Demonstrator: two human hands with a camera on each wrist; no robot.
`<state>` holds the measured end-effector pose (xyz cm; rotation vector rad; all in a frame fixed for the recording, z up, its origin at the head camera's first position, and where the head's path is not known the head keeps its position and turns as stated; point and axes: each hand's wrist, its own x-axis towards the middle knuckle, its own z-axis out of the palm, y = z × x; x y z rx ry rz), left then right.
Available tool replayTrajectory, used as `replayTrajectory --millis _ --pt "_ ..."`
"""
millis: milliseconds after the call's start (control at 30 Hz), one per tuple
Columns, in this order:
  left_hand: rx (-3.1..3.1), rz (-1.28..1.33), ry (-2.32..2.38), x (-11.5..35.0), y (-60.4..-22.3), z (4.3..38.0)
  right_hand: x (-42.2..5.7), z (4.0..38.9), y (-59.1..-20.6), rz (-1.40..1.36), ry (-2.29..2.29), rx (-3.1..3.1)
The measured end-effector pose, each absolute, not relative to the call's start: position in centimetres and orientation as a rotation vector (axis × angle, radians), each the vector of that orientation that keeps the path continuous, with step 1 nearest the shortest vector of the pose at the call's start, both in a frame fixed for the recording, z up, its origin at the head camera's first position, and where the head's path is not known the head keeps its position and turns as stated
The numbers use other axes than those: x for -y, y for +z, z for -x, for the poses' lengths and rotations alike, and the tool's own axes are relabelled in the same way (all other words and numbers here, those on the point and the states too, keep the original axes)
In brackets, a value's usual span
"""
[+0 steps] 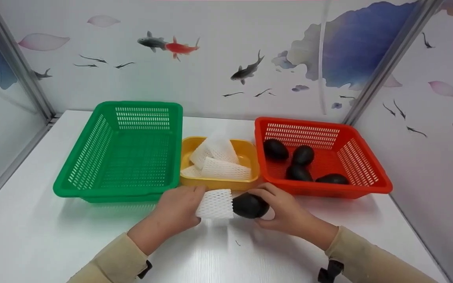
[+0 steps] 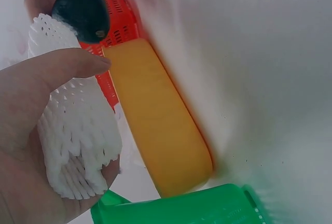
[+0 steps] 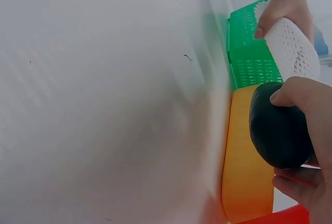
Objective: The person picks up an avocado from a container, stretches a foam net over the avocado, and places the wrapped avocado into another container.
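My left hand (image 1: pixel 178 209) grips a white foam net sleeve (image 1: pixel 215 204), with the thumb across it in the left wrist view. A dark avocado (image 1: pixel 250 205) is held in my right hand (image 1: pixel 285 210), thumb and fingers curled round its wide end. Its narrower end meets the sleeve's open mouth in the head view. Both hands are over the table, in front of a yellow tray (image 1: pixel 218 184). In the right wrist view the avocado (image 3: pixel 280 128) overlaps the yellow tray, with the sleeve (image 3: pixel 293 50) just beyond it.
White foam net sleeves (image 1: pixel 226 169) lie in the yellow tray. To its left stands a green basket (image 1: pixel 118 192), and to its right a red basket (image 1: pixel 328 190) with several dark avocados (image 1: pixel 303 155) inside. A printed wall panel (image 1: pixel 210 86) rises behind the table.
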<state>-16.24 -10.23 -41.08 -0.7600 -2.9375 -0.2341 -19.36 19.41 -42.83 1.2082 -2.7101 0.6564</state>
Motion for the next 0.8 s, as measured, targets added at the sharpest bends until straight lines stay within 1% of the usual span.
replayTrajectory --millis 300,567,800 --pt "2.988 0.75 -0.223 10.0 -41.1 16.4 -20.5 18.8 -41.8 -1.171 0.697 2.67" --pt "2.888 0.798 -0.25 10.0 -41.3 16.3 -20.3 18.4 -41.4 -1.243 0.677 2.567" --pt "2.987 0.765 -0.238 9.5 -40.9 16.4 -19.9 18.1 -40.8 -1.253 0.662 2.543"
